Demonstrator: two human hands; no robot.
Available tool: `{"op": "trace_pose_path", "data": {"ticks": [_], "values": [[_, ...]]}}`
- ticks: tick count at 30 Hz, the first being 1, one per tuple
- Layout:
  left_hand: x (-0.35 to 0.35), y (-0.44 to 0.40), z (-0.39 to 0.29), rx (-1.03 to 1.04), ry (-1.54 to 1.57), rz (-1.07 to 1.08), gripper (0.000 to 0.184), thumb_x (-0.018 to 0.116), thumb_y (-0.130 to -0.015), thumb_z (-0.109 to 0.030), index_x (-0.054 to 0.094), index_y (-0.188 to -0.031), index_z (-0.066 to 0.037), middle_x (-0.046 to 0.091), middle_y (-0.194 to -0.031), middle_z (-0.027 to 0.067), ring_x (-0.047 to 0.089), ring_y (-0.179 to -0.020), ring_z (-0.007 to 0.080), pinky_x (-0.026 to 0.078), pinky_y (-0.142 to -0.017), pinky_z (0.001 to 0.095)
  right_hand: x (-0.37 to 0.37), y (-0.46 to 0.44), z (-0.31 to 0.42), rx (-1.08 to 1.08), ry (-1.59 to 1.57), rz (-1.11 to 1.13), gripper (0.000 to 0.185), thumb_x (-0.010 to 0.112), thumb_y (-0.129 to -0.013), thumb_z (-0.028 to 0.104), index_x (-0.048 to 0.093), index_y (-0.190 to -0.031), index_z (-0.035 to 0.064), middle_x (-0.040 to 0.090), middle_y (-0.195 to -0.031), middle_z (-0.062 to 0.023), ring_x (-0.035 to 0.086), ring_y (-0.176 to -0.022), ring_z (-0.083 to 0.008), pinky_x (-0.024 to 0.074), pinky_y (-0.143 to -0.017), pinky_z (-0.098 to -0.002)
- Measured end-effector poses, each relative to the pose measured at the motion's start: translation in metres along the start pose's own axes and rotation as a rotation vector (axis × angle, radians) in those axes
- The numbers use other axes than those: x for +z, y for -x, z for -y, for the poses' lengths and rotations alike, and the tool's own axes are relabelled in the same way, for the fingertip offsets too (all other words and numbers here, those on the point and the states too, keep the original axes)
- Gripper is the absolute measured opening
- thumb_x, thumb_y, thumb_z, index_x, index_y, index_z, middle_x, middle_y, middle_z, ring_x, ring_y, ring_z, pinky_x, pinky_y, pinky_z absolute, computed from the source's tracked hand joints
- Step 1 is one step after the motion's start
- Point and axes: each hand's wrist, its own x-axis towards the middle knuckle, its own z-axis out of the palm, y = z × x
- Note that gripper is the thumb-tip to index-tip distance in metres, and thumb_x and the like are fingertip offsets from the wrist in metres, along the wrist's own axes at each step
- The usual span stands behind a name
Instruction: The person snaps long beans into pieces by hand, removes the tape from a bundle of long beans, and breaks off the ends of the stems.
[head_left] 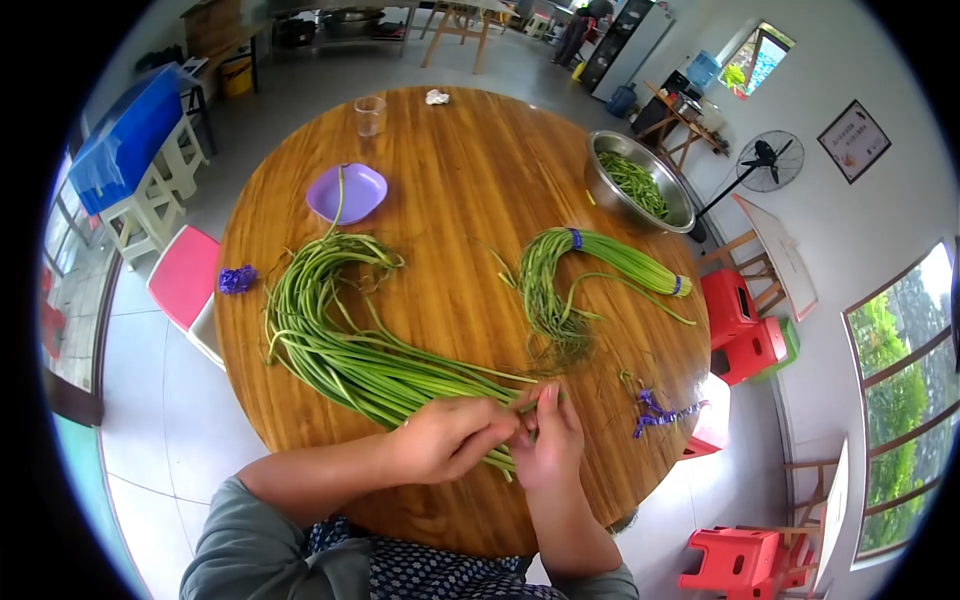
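A loose pile of long green garlic scapes [340, 340] curves over the round wooden table, its cut ends lying by my hands. My left hand [450, 438] is closed above those ends, its fingertips meeting those of my right. My right hand [553, 440] pinches thumb to fingers, with a bit of green stem showing between the two hands. How each finger grips it is partly hidden. To the right lies a second bundle of garlic scapes [610, 258], bound with purple ties. Loose purple ties [660, 412] and stem scraps rest near my right hand.
The wooden table [460, 200] carries a steel bowl [682, 208] of cut green pieces, a purple dish [322, 196] with one scape across it, a clear cup [370, 117], crumpled tissue [437, 97] and a purple tie bunch [237, 279]. Red stools [735, 560] stand right; a person [580, 35] is far back.
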Motion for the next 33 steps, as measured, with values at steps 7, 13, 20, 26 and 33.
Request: {"op": "trace_pose_path", "data": {"ticks": [7,13,20,26,33], "values": [[-0.005,-0.003,0.001,-0.029,-0.187,-0.001,0.022,0.068,-0.09,-0.006,0.059,-0.109,0.001,0.067,-0.088,0.0184,0.069,-0.078,0.0338,0.055,-0.065,0.0385,-0.008,-0.007,0.022,0.028,0.061,0.047,0.021,0.051,-0.104,0.028,0.053,-0.102,0.008,0.053,-0.086,-0.0073,0.044,-0.062,-0.0134,0.036,-0.055,-0.0273],[0.005,0.005,0.014,-0.102,-0.26,-0.016,0.046,0.068,-0.09,-0.007,0.043,-0.127,0.002,0.069,-0.09,0.0193,0.069,-0.078,0.0369,0.055,-0.064,0.0405,-0.005,0.0,0.006,-0.062,0.452,0.279,0.012,0.061,-0.098,0.013,0.053,-0.102,0.0048,0.057,-0.078,-0.0038,0.05,-0.067,-0.0108,0.0397,-0.059,-0.0244],[-0.007,-0.005,0.012,-0.072,-0.304,0.044,0.019,0.065,-0.088,-0.004,0.057,-0.105,0.001,0.065,-0.082,0.0193,0.065,-0.076,0.039,0.052,-0.068,0.0448,-0.005,-0.006,0.021,-0.021,0.201,0.089,0.011,0.059,-0.1,0.016,0.053,-0.099,0.0068,0.048,-0.076,-0.0003,0.045,-0.063,-0.0121,0.0363,-0.059,-0.0277],[-0.003,-0.004,-0.001,-0.251,-0.246,0.035,0.014,0.065,-0.089,-0.004,0.06,-0.102,0.0,0.066,-0.08,0.0167,0.067,-0.07,0.0315,0.053,-0.061,0.0375,-0.005,-0.002,0.01,0.038,0.172,0.22,0.012,0.065,-0.096,0.014,0.057,-0.098,0.0054,0.059,-0.076,-0.0046,0.055,-0.067,-0.0137,0.0432,-0.06,-0.0272],[0.002,-0.003,-0.003,-0.342,-0.073,-0.062,0.012,0.064,-0.092,-0.004,0.059,-0.103,-0.001,0.066,-0.082,0.013,0.066,-0.069,0.0247,0.051,-0.062,0.0316,-0.004,0.005,-0.003,-0.535,0.574,0.111,0.013,0.062,-0.099,0.015,0.054,-0.097,0.0049,0.061,-0.082,-0.0067,0.056,-0.07,-0.0155,0.0471,-0.065,-0.0285]]}}
